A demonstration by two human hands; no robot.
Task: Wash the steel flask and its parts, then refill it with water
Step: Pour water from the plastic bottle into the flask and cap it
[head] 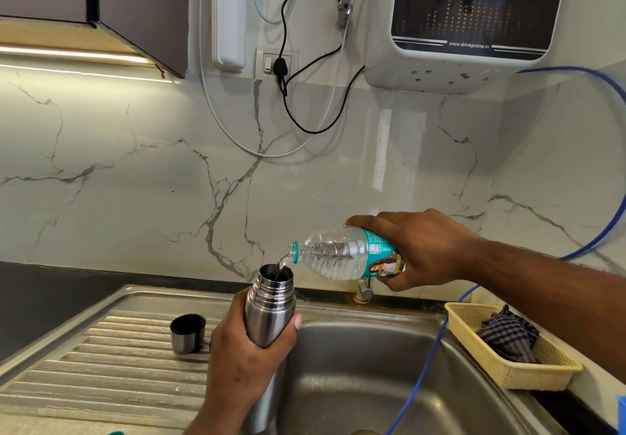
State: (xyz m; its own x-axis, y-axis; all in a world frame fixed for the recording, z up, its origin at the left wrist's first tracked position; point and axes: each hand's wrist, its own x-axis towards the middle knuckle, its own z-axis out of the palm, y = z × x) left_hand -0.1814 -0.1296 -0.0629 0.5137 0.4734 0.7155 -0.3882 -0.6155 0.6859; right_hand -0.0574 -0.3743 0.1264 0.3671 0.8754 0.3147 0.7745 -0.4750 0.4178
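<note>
**Refilling the flask from a bottle**

The left hand (249,360) grips the steel flask (270,309) upright at lower centre of the frame, over the sink (355,383). The right hand (420,251) holds a tilted plastic bottle (338,253), its mouth just above the flask's opening. To pour well, keep the stream thin and centred. The flask's cup (187,333) stands on the drainboard (111,360), lower left.
</note>
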